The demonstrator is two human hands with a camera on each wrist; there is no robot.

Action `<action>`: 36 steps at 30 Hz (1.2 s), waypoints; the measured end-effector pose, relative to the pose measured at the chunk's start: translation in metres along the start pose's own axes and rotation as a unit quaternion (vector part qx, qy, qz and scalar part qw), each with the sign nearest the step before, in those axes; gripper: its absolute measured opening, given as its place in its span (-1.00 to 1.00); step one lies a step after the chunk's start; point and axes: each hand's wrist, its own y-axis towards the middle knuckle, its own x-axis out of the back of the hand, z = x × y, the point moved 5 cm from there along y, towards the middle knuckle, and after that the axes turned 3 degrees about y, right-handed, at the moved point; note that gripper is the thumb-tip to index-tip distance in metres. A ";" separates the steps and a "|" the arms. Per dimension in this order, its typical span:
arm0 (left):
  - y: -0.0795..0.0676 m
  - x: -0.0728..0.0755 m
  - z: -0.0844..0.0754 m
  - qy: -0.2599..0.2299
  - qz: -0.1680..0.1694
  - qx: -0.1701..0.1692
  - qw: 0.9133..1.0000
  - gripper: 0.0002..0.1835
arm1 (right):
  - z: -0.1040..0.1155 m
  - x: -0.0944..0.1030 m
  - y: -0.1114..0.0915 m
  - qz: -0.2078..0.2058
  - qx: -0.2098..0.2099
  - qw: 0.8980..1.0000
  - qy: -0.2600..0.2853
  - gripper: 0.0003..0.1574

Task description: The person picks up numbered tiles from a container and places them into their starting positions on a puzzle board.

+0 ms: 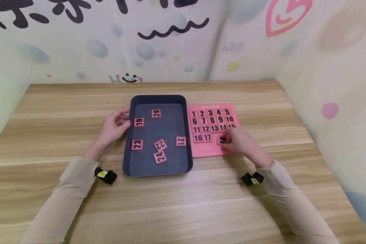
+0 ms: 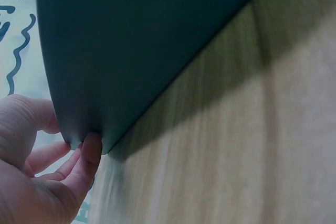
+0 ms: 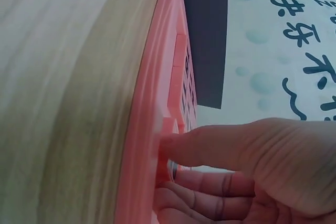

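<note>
A pink number puzzle board (image 1: 211, 149) lies on the table with tiles 1 to 17 set in order; tile 15 is partly covered by my right hand (image 1: 241, 139). That hand pinches the number tile 18 (image 1: 221, 140), turned sideways, over the board's bottom row, right of tile 17. In the right wrist view, thumb and fingers (image 3: 210, 145) hold it low at the board's rim. My left hand (image 1: 113, 127) grips the left wall of a dark grey tray (image 1: 174, 166), its fingers at the edge in the left wrist view.
Inside the tray lie loose tiles 19 (image 1: 138, 122), 20 (image 1: 156, 113), 21 (image 1: 181, 141), 22 (image 1: 160, 145), 23 (image 1: 137, 144) and 24 (image 1: 160, 157), variously turned. The tray stands against the board's left side. A printed wall covering (image 1: 170, 64) rises behind the wooden table (image 1: 170, 210).
</note>
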 end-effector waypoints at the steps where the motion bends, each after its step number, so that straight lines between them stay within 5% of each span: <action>1: 0.000 0.000 0.000 -0.001 0.000 0.002 1.000 -0.53 | -0.001 0.000 0.000 -0.004 -0.009 1.000 -0.002 -0.70; 9: 0.001 -0.002 0.001 0.002 0.000 -0.002 1.000 -0.51 | -0.005 -0.002 0.003 -0.033 -0.040 0.999 0.003 -0.62; 16: 0.002 -0.003 0.002 -0.003 0.001 -0.004 1.000 -0.51 | -0.008 0.002 0.000 0.007 -0.059 0.998 0.024 -0.67; 36: 0.002 -0.002 0.004 -0.006 -0.001 -0.005 1.000 -0.52 | -0.002 -0.002 0.014 -0.018 -0.029 0.999 0.002 -0.83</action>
